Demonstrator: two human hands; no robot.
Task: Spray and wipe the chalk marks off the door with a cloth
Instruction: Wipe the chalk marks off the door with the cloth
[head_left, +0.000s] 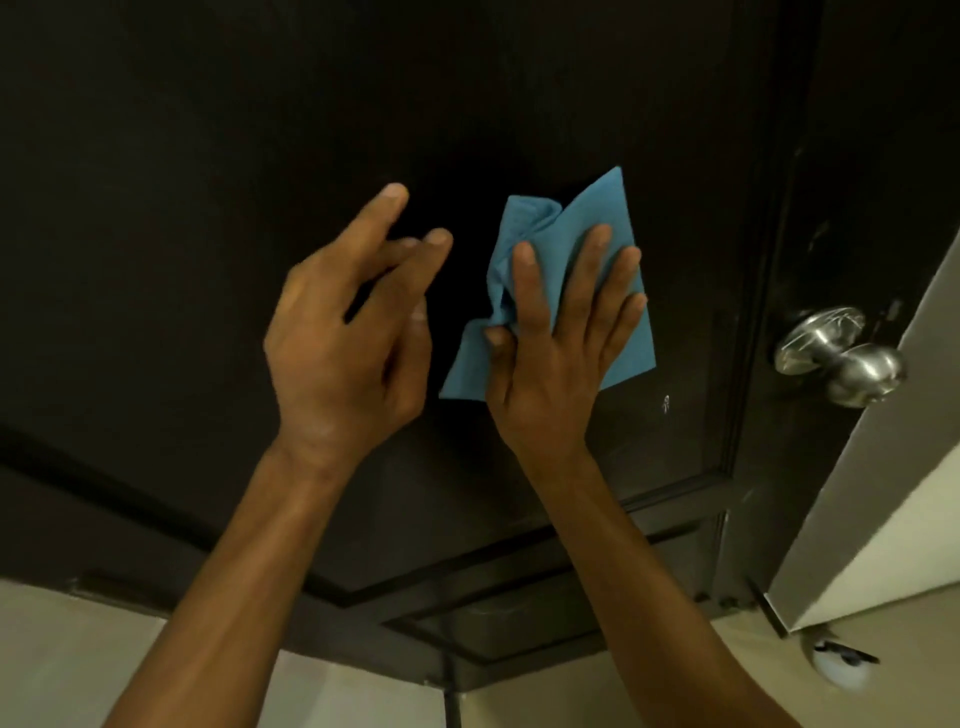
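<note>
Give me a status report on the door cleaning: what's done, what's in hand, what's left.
Done: most of the dark door panel shows no chalk. In hand: the right hand presses a blue cloth flat against the panel, while the left hand hovers beside it, open and empty. Left: a small white mark below the cloth, and faint smudges near the door knob. No spray bottle is in view.

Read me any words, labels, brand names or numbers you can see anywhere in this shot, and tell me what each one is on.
None can be read.
Blue cloth: plain, no tag or print showing.
Dark door: no lettering; one small white mark right of the right hand, too small to tell if it is a character.
Metal doorknob: only reflections, no brand visible.
Left hand: holds nothing.
</note>
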